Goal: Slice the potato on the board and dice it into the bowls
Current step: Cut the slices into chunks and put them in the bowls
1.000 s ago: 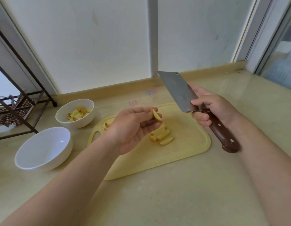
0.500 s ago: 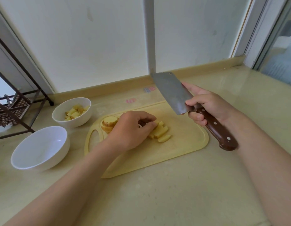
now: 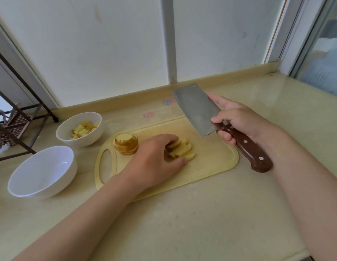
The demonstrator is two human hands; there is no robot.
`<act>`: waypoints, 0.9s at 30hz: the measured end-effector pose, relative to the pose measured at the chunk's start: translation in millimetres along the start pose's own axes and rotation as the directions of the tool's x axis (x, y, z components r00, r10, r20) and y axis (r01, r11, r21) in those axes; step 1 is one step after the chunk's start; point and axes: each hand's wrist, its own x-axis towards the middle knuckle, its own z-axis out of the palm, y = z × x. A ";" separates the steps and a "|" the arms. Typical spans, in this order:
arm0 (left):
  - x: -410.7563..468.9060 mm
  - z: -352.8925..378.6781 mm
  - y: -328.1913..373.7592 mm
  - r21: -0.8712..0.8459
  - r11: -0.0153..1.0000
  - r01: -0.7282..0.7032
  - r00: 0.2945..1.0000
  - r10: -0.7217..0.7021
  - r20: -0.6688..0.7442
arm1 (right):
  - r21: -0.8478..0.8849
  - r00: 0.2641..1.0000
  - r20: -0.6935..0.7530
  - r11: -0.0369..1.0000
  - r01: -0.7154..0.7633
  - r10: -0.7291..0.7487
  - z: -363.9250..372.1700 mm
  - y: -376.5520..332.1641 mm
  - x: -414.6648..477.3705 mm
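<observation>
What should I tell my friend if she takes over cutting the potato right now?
Left hand holds the potato strips together on the cutting board.
Right hand grips the cleaver, raised above the board.
Stack of potato slices sits at the board's left end.
Done: some dice are in the far bowl.
Left: dice the strips and the stack; the near bowl holds nothing yet.

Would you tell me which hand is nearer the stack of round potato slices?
Left. The left hand grips strips just right of the stack; the right hand holds the cleaver farther right.
</observation>
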 end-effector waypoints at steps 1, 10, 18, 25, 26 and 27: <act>0.5 0.3 0.1 -0.019 1.000 0.008 1.000 -0.009 -0.016 | -0.042 1.000 -0.017 0.999 -0.008 0.007 -0.6 -0.9 -0.7; -0.3 2.6 -7.7 -0.089 0.994 -0.065 0.996 0.060 -0.061 | -0.632 0.994 -0.105 0.769 -0.097 0.040 20.2 -27.0 -40.0; -2.3 8.3 -14.9 -0.039 0.974 -0.223 0.970 0.219 -0.103 | -0.772 0.990 -0.114 0.620 -0.143 0.087 41.4 -28.2 -56.0; -1.5 6.6 -17.7 -0.036 0.975 -0.220 0.971 0.216 -0.104 | -0.823 0.989 -0.099 0.550 -0.143 0.110 59.2 -32.9 -65.2; -1.3 7.0 -17.9 -0.032 0.973 -0.229 0.969 0.224 -0.102 | -0.828 0.989 -0.097 0.541 -0.145 0.116 62.5 -33.3 -66.1; -1.2 7.4 -18.3 -0.032 0.971 -0.235 0.968 0.231 -0.104 | -0.832 0.988 -0.099 0.535 -0.147 0.118 64.9 -34.1 -67.0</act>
